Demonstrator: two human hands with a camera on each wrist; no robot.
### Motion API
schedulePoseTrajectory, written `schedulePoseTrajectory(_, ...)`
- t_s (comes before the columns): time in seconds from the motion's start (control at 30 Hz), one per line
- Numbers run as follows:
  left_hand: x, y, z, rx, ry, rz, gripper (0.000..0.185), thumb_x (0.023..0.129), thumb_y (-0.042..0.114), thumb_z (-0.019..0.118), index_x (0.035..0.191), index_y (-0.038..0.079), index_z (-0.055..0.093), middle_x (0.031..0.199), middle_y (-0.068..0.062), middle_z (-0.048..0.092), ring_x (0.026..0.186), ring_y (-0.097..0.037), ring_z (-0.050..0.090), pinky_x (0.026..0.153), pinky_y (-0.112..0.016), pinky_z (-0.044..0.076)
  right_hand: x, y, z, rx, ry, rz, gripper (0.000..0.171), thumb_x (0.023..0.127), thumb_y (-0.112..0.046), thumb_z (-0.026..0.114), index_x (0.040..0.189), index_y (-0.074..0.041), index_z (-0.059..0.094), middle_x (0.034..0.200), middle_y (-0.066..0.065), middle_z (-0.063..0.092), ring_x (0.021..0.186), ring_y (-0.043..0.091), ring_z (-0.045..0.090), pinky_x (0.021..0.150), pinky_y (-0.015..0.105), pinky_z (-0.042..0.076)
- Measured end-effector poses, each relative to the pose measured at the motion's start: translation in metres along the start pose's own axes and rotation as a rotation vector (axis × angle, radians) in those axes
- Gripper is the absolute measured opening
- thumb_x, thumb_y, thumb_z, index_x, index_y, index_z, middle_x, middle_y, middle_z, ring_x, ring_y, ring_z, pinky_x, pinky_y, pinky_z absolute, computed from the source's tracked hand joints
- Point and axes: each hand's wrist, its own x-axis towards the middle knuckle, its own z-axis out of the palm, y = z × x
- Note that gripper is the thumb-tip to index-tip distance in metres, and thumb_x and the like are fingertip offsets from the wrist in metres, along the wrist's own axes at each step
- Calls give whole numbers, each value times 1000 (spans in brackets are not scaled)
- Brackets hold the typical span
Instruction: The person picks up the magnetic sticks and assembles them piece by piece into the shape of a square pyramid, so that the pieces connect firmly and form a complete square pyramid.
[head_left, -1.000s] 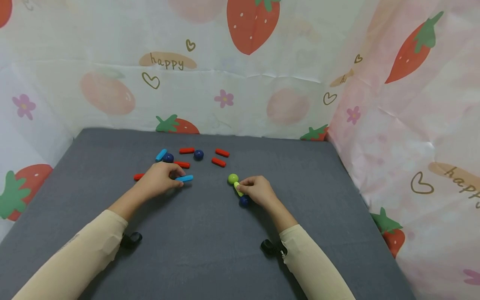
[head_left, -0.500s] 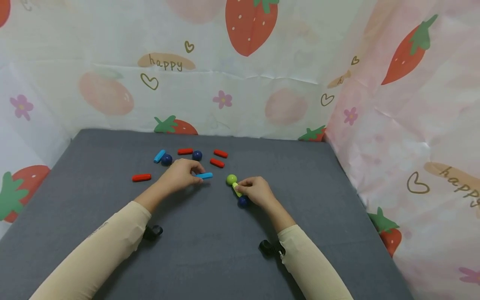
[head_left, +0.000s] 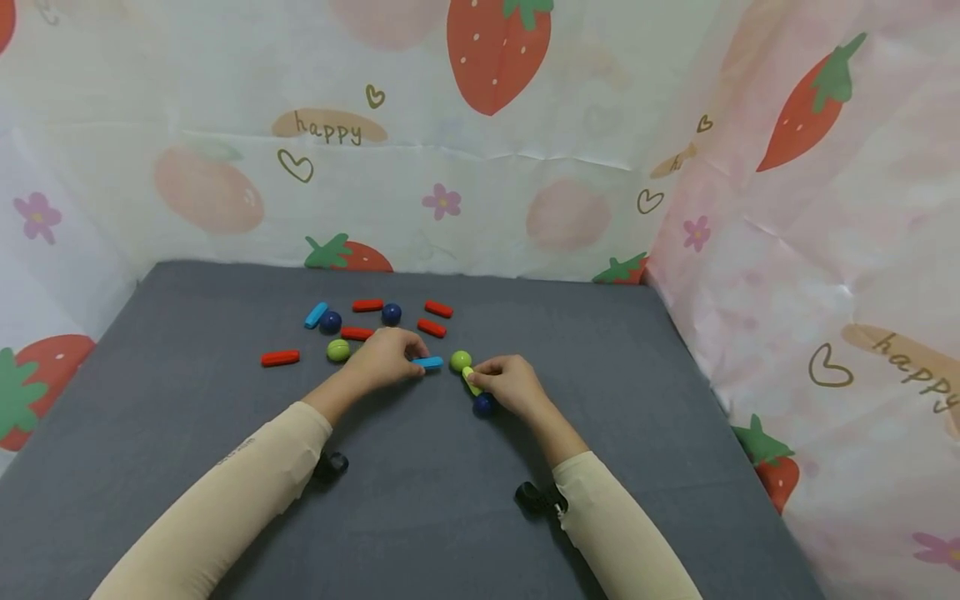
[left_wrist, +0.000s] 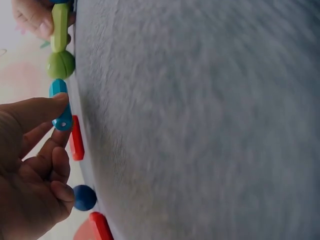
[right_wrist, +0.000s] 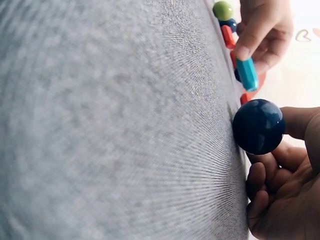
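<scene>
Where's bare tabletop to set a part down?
Free: tabletop between left sleeve and right sleeve; also right of the right hand, out to the tabletop's edge. Crowded: just beyond the left hand, where red sticks and dark blue balls cluster.

A bench (head_left: 420, 517) with a plain dark grey top fills the lower part of the frame. Left of centre lie five red sticks (head_left: 280, 358), two navy balls (head_left: 392, 314), a light-blue stick (head_left: 316, 316) just beside the left ball, and a green ball (head_left: 338, 351) below.

A strawberry-print cloth (head_left: 495, 192) hangs behind the grey table (head_left: 420, 517).
</scene>
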Motion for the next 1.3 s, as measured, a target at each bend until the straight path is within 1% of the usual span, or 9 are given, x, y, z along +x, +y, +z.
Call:
schedulePoseTrajectory(0.17, 6, 5, 7, 8, -9, 17, 19, 88, 22, 82, 105, 15, 78, 95, 1, 73, 90, -19, 64, 84, -41, 52, 0, 0, 1, 6, 12, -1, 22, 94, -33, 76, 104, -14, 82, 101, 1, 76, 86, 16, 66, 76, 34, 54)
schedulePoseTrajectory(0.3, 8, 8, 10, 28, 8, 16, 19, 87, 23, 83, 104, 16, 78, 98, 1, 74, 90, -18, 64, 86, -40, 53, -1, -2, 1, 12, 17, 12, 22, 94, -33, 76, 104, -15, 82, 101, 1, 76, 86, 16, 67, 78, 35, 55)
schedulePoseTrajectory(0.47, 8, 9, 11, 23, 3, 14, 19, 87, 22, 83, 104, 15, 78, 97, 0, 73, 90, -18, 64, 84, -41, 53, -4, -5, 3, 0, 44, 44, 21, 92, -34, 77, 102, -16, 82, 101, -1, 76, 88, 15, 67, 80, 36, 56)
schedulePoseTrajectory(0.67, 9, 9, 10, 8, 1, 12, 19, 88, 21, 82, 105, 15, 78, 99, 0, 74, 93, -20, 64, 87, -42, 52, -8, -10, 6, -40, 79, 51, 21, 91, -36, 77, 98, -17, 83, 98, -3, 77, 86, 13, 66, 76, 33, 54)
schedulePoseTrajectory(0.83, 10, 8, 10, 3, 9, 22, 18, 87, 21, 83, 104, 16, 77, 101, 0, 75, 95, -20, 64, 90, -42, 51, -10, -10, 5, -55, 66, 12, 23, 93, -38, 75, 99, -17, 82, 95, -3, 76, 82, 13, 65, 72, 31, 53)
schedulePoseTrajectory(1.0, 7, 11, 8, -4, -5, 28, 18, 88, 21, 82, 104, 16, 77, 104, -1, 75, 98, -19, 66, 92, -42, 52, -7, -11, -5, -93, 32, -9, 27, 95, -40, 72, 103, -16, 81, 97, -1, 75, 84, 15, 65, 73, 34, 53)
schedulePoseTrajectory(1.1, 7, 12, 7, -2, -16, 22, 18, 89, 21, 82, 105, 16, 77, 106, -1, 75, 99, -19, 66, 93, -43, 52, 0, -11, -13, -121, 35, -37, 27, 96, -40, 72, 107, -16, 80, 99, -1, 75, 87, 16, 66, 75, 36, 54)
schedulePoseTrajectory(1.2, 8, 12, 8, 0, -23, 13, 18, 89, 21, 82, 106, 17, 77, 106, 0, 75, 99, -19, 66, 93, -42, 52, 7, -11, -19, -131, 24, -96, 30, 97, -38, 71, 115, -15, 77, 106, 0, 74, 94, 18, 66, 80, 39, 55)
schedulePoseTrajectory(1.3, 8, 12, 9, 1, -26, 15, 18, 89, 20, 82, 106, 17, 78, 107, 0, 75, 99, -18, 67, 93, -42, 53, 15, -10, -22, -141, -12, -159, 34, 97, -37, 72, 123, -15, 74, 112, 0, 73, 101, 18, 66, 87, 41, 55)
